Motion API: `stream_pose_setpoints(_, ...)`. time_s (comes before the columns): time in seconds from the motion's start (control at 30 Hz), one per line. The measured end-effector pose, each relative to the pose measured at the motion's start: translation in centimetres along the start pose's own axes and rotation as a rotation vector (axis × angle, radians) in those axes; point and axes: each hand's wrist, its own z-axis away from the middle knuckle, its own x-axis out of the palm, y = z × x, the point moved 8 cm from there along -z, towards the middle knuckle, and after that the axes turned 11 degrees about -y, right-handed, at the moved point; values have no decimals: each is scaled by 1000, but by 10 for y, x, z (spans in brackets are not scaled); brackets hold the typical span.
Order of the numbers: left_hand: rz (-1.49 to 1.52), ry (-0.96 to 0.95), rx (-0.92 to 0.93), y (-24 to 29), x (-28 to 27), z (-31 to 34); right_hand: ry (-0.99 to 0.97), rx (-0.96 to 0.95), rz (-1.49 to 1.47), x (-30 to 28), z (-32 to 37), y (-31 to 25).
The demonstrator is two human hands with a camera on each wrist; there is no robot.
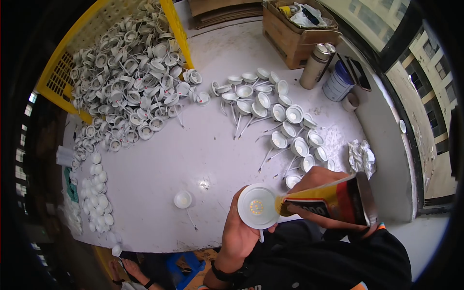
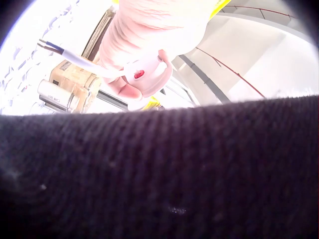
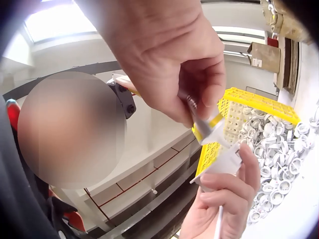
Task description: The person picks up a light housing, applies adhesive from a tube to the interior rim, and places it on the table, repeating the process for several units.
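My left hand [image 1: 236, 237] holds a white round LED downlight [image 1: 260, 220] by its rim, its face turned up with a ring of yellow LED chips in the middle. In the left wrist view, the lamp's back shows a red spot, and a white cable [image 2: 82, 60] with two bare wire ends sticks out. My right hand [image 1: 311, 179] grips a tipped container with a yellow, black and red label [image 1: 319, 202]. Its yellow end meets the lamp's right rim in the head view. A single downlight [image 1: 182, 199] lies on the table left of my hands.
Many downlights with cables stand in rows [image 1: 279, 140] ahead. A yellow crate [image 1: 55, 79] spills white lamp housings at the left, near a pile of white domes [image 1: 99, 198]. Flask [image 1: 315, 67], blue-lidded tub [image 1: 338, 84] and carton [image 1: 295, 46] stand back right. Another person's hands [image 1: 133, 268] show below.
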Motion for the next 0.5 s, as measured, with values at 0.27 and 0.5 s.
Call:
stream_pose_setpoints(0.27, 39, 95, -53, -9, -1, -4, -84, 251, -944, 41, -9, 12)
stream_pose_setpoints(0.5, 112, -56, -67, -11, 7, -9, 205, 298, -619, 24, -15, 26)
